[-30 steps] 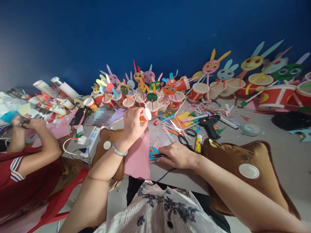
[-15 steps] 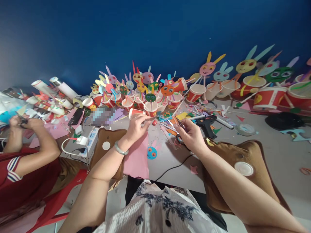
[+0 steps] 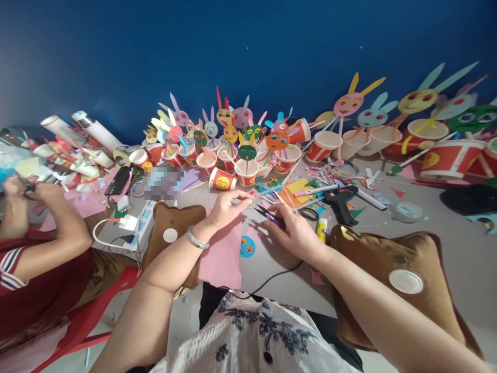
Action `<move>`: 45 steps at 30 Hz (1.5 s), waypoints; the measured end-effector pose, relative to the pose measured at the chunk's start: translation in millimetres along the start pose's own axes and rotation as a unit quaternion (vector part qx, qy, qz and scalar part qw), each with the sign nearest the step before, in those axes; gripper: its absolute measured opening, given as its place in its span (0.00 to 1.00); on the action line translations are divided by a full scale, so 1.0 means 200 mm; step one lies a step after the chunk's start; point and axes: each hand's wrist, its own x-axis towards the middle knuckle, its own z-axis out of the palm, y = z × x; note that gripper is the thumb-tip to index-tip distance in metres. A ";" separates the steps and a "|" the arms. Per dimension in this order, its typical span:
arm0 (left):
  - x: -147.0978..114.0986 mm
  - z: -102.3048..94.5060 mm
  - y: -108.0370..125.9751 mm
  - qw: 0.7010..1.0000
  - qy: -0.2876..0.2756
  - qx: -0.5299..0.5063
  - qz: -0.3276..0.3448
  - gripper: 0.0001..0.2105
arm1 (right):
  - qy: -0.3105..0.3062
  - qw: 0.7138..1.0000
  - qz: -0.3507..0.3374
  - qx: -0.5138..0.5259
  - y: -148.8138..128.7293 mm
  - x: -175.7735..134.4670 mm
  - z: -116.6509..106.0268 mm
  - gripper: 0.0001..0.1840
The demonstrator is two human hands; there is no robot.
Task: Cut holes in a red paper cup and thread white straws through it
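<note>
1. Co-worker, far left: both hands raised, gripping scissors.
2. Phone, power strip nearer the person.
3. Brown cushion, pink sheet just right of it.
4. Cup on its side, beyond left hand.
5. Left hand: thumb and index pinched together; cannot tell if anything's between. Red bit right at fingertips; contact unclear.
6. Blue face flat on table, between forearms.
7. Dark tool in right hand: fingers closed around it, tips toward left fingertips.
8. Glue stick just beyond right wrist; glue gun farther right.
</note>
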 end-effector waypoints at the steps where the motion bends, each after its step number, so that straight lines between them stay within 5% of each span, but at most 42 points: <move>1: 0.01 -0.02 -0.02 0.999 0.041 0.025 0.006 0.10 | -0.003 1.000 0.003 -0.015 0.01 0.00 0.00 0.18; 4: 0.05 -0.10 -0.12 0.960 0.231 0.153 0.044 0.12 | -0.010 0.999 0.010 -0.043 0.05 0.01 0.03 0.17; 7: 0.10 -0.16 -0.26 0.926 0.289 0.240 0.026 0.24 | -0.006 0.999 0.000 -0.038 0.09 0.02 0.08 0.16; 11: 0.12 -0.16 -0.43 0.936 0.277 0.202 -0.080 0.29 | 0.014 0.999 -0.026 -0.023 0.08 0.01 0.14 0.14; 16: 0.12 -0.14 -0.45 0.942 0.278 0.162 -0.090 0.21 | -0.003 0.998 -0.009 -0.056 0.06 0.01 0.09 0.13; 21: 0.09 -0.13 -0.33 0.943 0.288 0.163 -0.038 0.17 | 0.016 0.984 0.081 -0.158 0.07 0.05 0.00 0.16; 24: 0.05 -0.11 -0.22 0.926 0.289 0.234 0.062 0.16 | -0.011 0.987 0.113 -0.115 0.09 0.07 -0.01 0.14; 29: -0.01 -0.05 -0.07 0.899 0.262 0.323 0.136 0.14 | -0.032 0.995 0.091 0.011 0.11 0.07 0.02 0.10; 34: -0.03 -0.02 -0.04 0.892 0.210 0.357 0.182 0.13 | 0.001 0.999 0.044 0.022 0.10 0.06 0.07 0.11; 37: -0.03 -0.01 -0.04 0.890 0.203 0.356 0.202 0.13 | 0.006 0.999 0.018 -0.033 0.11 0.06 0.06 0.12; 42: -0.04 0.01 -0.03 0.894 0.184 0.355 0.202 0.07 | 0.025 0.982 0.096 -0.162 0.12 0.07 0.04 0.14; 45: -0.05 0.02 -0.01 0.891 0.165 0.363 0.216 0.05 | -0.016 0.972 0.106 -0.211 0.11 0.08 0.03 0.13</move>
